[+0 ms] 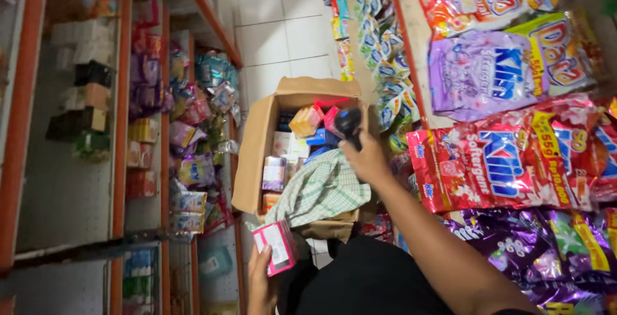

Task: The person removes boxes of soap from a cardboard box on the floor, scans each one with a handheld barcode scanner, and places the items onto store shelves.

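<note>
at six o'clock, left hand (259,276) pinching small pink-and-white carton (275,245): light, stiff, crushable, best taken by flat sides. toward one o'clock, right hand (365,154) closed around black handheld device (349,124) over cardboard box (257,141).

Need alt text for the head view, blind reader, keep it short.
In a narrow shop aisle, the left hand holds a small pink box and the right hand grips a dark handheld device over an open cardboard box of small packets with a checked cloth. Stocked shelves and detergent bags flank it.
</note>
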